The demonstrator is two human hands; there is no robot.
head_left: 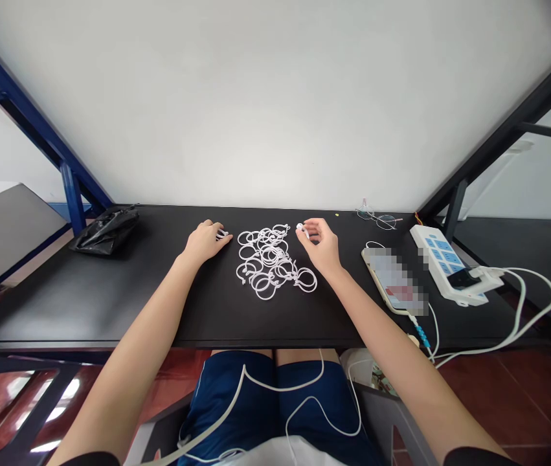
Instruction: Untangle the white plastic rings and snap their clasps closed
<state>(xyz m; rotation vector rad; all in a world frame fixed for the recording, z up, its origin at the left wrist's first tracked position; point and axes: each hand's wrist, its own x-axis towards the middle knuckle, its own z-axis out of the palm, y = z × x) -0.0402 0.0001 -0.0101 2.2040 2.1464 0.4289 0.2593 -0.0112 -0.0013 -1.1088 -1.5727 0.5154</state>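
A heap of several white plastic rings (271, 262) lies in the middle of the black table (124, 291). My left hand (206, 241) rests on the table just left of the heap, fingers curled over a white ring (222, 234). My right hand (322, 244) hovers at the heap's right side, thumb and forefinger pinched on a small white ring (300, 228).
A crumpled black bag (106, 230) sits at the far left. To the right lie glasses (379, 219), a phone (394, 279) on a cable and a white power strip (450, 263) with a plugged-in charger. White cables hang over the front edge across my lap.
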